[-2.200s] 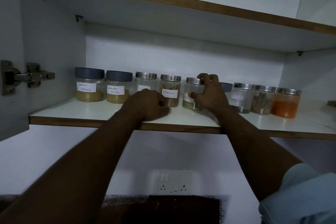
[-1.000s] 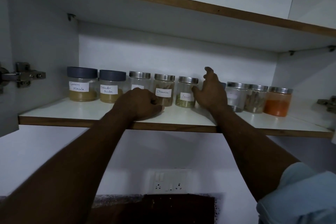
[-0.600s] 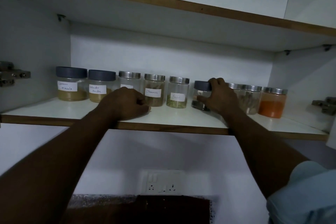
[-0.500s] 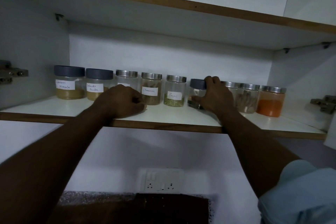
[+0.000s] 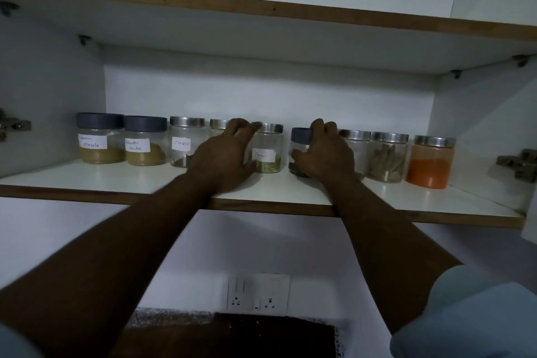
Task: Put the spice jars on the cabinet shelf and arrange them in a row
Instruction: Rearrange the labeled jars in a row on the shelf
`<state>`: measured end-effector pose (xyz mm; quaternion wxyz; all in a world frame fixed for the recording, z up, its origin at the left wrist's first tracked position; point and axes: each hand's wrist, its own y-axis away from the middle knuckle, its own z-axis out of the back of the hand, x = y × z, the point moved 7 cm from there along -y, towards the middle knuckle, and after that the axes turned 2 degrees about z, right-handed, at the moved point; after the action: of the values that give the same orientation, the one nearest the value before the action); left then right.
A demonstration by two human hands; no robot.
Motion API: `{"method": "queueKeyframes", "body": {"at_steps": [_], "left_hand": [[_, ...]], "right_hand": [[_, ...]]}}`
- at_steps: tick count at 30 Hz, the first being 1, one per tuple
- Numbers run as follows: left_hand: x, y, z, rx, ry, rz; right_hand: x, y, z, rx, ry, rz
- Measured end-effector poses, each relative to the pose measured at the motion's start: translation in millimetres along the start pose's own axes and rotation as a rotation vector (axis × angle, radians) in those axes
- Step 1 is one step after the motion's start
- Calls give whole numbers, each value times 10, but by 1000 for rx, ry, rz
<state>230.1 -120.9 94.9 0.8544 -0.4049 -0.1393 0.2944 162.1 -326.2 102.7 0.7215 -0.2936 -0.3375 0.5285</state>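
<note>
A row of spice jars stands along the back of the white cabinet shelf [image 5: 139, 180]. From the left: garam masala [image 5: 100, 139], coriander powder [image 5: 145, 142], cloves [image 5: 186, 142], then a steel-lidded jar [image 5: 218, 124] mostly hidden by my left hand [image 5: 223, 154]. That hand's fingers are spread, with fingertips at the lid of the fennel jar [image 5: 268, 151]. My right hand [image 5: 322, 154] grips a small dark-lidded jar [image 5: 300, 136]. To its right stand a clear jar [image 5: 356, 136], a jar of brown sticks [image 5: 386, 157] and an orange powder jar [image 5: 430, 163].
An upper shelf [image 5: 261, 9] hangs close above the jars. Door hinges sit at the left wall [image 5: 11, 125] and on the right [image 5: 520, 164]. Below the shelf are a wall socket [image 5: 258, 293] and a dark surface [image 5: 261, 334].
My left hand rose from a fist resting near the shelf's front edge and spread over the jar next to fennel. My right hand left the fennel jar and took the dark-lidded jar.
</note>
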Motion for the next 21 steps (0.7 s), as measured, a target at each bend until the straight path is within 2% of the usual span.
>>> {"method": "queueKeyframes", "body": {"at_steps": [5, 10, 16, 21], "left_hand": [[-159, -215, -157, -16, 12, 77], [-121, -425, -210, -29, 28, 134], [-20, -463, -184, -65, 56, 107], [-36, -476, -197, -77, 80, 108]], "right_hand": [[-47, -33, -1, -32, 66, -32], [-25, -26, -10, -47, 7, 57], [-18, -55, -45, -15, -114, 42], [-77, -77, -70, 3, -87, 38]]}}
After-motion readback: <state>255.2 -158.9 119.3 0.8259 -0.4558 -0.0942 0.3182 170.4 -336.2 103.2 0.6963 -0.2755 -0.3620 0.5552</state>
